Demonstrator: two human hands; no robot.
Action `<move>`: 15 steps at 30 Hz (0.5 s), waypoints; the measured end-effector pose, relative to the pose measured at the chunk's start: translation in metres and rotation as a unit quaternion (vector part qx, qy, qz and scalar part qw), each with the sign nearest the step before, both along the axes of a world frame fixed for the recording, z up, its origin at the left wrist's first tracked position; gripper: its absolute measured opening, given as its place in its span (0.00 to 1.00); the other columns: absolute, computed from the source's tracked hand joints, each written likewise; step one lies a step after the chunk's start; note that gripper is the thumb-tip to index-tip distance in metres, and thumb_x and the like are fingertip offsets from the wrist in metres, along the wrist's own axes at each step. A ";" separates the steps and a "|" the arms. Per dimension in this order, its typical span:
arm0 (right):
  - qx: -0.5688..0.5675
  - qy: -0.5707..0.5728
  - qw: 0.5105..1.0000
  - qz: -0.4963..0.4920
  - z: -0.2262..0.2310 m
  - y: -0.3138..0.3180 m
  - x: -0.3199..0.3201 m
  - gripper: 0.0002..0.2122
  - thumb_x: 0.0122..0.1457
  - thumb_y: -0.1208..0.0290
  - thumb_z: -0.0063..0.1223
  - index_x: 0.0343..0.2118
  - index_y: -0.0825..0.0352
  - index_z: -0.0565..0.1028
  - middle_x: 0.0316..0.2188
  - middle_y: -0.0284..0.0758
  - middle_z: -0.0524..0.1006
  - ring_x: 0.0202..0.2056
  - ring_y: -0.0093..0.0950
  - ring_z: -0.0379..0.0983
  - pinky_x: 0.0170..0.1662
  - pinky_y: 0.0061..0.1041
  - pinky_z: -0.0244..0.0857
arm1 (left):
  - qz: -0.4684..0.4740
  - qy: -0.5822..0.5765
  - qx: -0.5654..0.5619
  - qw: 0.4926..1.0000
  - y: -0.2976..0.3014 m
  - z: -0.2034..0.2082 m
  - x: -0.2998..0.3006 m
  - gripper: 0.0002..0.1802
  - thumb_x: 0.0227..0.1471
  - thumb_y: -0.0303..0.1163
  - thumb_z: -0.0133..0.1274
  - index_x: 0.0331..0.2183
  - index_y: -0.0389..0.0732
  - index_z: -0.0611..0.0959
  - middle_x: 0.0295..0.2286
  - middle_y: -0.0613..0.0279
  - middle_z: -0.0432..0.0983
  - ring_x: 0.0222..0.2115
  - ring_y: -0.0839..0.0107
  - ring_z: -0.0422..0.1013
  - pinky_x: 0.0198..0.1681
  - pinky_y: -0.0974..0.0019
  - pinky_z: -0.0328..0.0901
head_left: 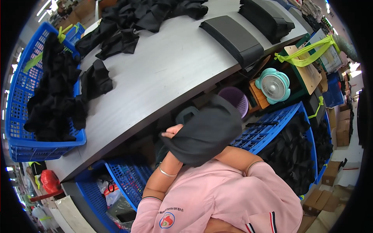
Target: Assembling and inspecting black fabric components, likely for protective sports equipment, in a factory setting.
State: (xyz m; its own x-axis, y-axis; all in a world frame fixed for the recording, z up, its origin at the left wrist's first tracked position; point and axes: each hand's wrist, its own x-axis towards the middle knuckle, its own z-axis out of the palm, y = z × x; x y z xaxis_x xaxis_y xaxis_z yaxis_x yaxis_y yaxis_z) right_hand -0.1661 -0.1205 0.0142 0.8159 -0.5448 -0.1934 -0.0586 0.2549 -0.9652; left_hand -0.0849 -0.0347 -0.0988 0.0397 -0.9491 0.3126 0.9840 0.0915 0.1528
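A black fabric piece (211,130) is bunched up in front of my chest, beyond the table's near edge. My left hand (172,131) is closed at its left side, with the fingertips showing against the cloth. The cloth drapes over part of that hand and the wrist above a bracelet. My right forearm (235,156) runs in under the same fabric from the right. The cloth hides my right hand and its fingers entirely.
On the grey table (155,73) lie loose black pieces (151,15) and neat dark stacks (235,37). A blue basket (46,149) of black cloth stands at left. At right are a turquoise fan (274,86), a purple bin (243,105) and another blue crate (264,134) with black pieces.
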 end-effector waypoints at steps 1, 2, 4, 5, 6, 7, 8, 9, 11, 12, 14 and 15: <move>0.027 -0.014 0.999 0.029 0.006 0.016 0.011 0.10 0.62 0.67 0.56 0.36 0.70 0.78 0.32 0.31 0.77 0.34 0.18 0.70 0.36 0.22 0.66 | 0.028 0.098 -0.331 0.938 -0.046 -0.056 0.017 0.25 0.52 0.65 0.52 0.36 0.54 0.83 0.42 0.69 0.76 0.47 0.73 0.67 0.48 0.67 0.64; 0.061 -0.017 0.997 -0.037 -0.014 -0.002 -0.009 0.10 0.62 0.67 0.56 0.37 0.70 0.78 0.33 0.32 0.77 0.34 0.18 0.70 0.36 0.22 0.66 | -0.040 0.021 -0.203 0.978 -0.048 0.059 0.009 0.30 0.60 0.58 0.46 0.58 0.56 0.72 0.58 0.64 0.65 0.56 0.69 0.60 0.51 0.60 0.62; 0.116 -0.048 0.991 -0.045 -0.010 0.001 -0.005 0.11 0.62 0.66 0.56 0.38 0.71 0.78 0.34 0.33 0.78 0.36 0.19 0.71 0.37 0.23 0.67 | 0.001 -0.007 -0.165 0.986 -0.060 0.094 0.016 0.30 0.60 0.58 0.46 0.59 0.56 0.71 0.58 0.64 0.64 0.57 0.68 0.60 0.51 0.60 0.62; 0.143 -0.061 0.986 -0.054 -0.011 0.002 -0.003 0.11 0.62 0.66 0.56 0.38 0.71 0.78 0.35 0.33 0.78 0.36 0.19 0.71 0.38 0.23 0.67 | 0.032 -0.028 -0.129 0.991 -0.076 0.108 0.019 0.30 0.60 0.58 0.46 0.60 0.57 0.70 0.59 0.64 0.62 0.57 0.68 0.59 0.51 0.59 0.62; 0.172 -0.075 0.980 -0.064 -0.012 0.002 -0.001 0.12 0.62 0.66 0.56 0.39 0.71 0.78 0.36 0.34 0.78 0.37 0.19 0.71 0.38 0.23 0.67 | 0.060 -0.048 -0.090 0.993 -0.077 0.120 0.020 0.30 0.61 0.58 0.45 0.60 0.57 0.69 0.60 0.64 0.61 0.58 0.67 0.59 0.51 0.59 0.62; 0.201 -0.087 0.973 -0.070 -0.013 0.005 0.001 0.12 0.62 0.66 0.56 0.39 0.71 0.77 0.37 0.34 0.78 0.37 0.19 0.71 0.39 0.23 0.68 | 0.093 -0.068 -0.050 0.992 -0.077 0.132 0.019 0.31 0.61 0.57 0.45 0.61 0.57 0.68 0.60 0.63 0.60 0.58 0.66 0.58 0.51 0.58 0.62; 0.230 -0.099 0.965 -0.077 -0.013 0.008 0.003 0.13 0.62 0.65 0.56 0.40 0.71 0.77 0.37 0.35 0.78 0.38 0.20 0.72 0.39 0.23 0.68 | 0.125 -0.088 -0.011 0.988 -0.078 0.145 0.025 0.31 0.61 0.57 0.45 0.61 0.58 0.67 0.61 0.63 0.59 0.59 0.66 0.58 0.51 0.58 0.62; 0.258 -0.111 0.956 -0.083 -0.014 0.011 0.004 0.13 0.62 0.65 0.56 0.41 0.72 0.77 0.38 0.36 0.79 0.39 0.20 0.72 0.40 0.24 0.68 | 0.156 -0.108 0.028 0.981 -0.088 0.158 0.026 0.31 0.61 0.57 0.45 0.62 0.58 0.66 0.61 0.63 0.58 0.59 0.65 0.58 0.52 0.58 0.62; 0.223 -0.070 0.971 -0.048 -0.003 0.017 0.001 0.14 0.63 0.65 0.55 0.44 0.72 0.76 0.43 0.37 0.77 0.43 0.21 0.71 0.42 0.24 0.69 | 0.212 -0.144 0.108 0.961 -0.083 0.182 0.024 0.32 0.62 0.56 0.45 0.63 0.59 0.64 0.62 0.63 0.56 0.60 0.64 0.57 0.52 0.57 0.62; 0.183 -0.027 0.983 -0.016 0.004 0.020 -0.003 0.16 0.64 0.65 0.53 0.47 0.73 0.74 0.47 0.38 0.75 0.47 0.22 0.70 0.45 0.25 0.69 | 0.237 -0.162 0.147 0.947 -0.083 0.193 0.025 0.32 0.62 0.56 0.45 0.64 0.59 0.63 0.63 0.63 0.55 0.61 0.63 0.56 0.52 0.57 0.62; 0.249 -0.012 0.968 -0.010 0.020 0.027 -0.005 0.13 0.63 0.68 0.53 0.46 0.72 0.74 0.45 0.38 0.76 0.45 0.23 0.72 0.43 0.25 0.69 | 0.291 -0.197 0.217 0.910 -0.089 0.222 0.026 0.33 0.62 0.55 0.44 0.65 0.60 0.60 0.64 0.63 0.53 0.62 0.62 0.56 0.52 0.56 0.62; 0.313 0.007 0.950 -0.004 0.028 0.028 -0.005 0.11 0.63 0.71 0.52 0.44 0.71 0.75 0.44 0.39 0.77 0.42 0.23 0.73 0.40 0.25 0.70 | 0.319 -0.214 0.252 0.888 -0.088 0.236 0.029 0.33 0.63 0.55 0.44 0.65 0.60 0.59 0.65 0.63 0.52 0.62 0.61 0.55 0.52 0.56 0.62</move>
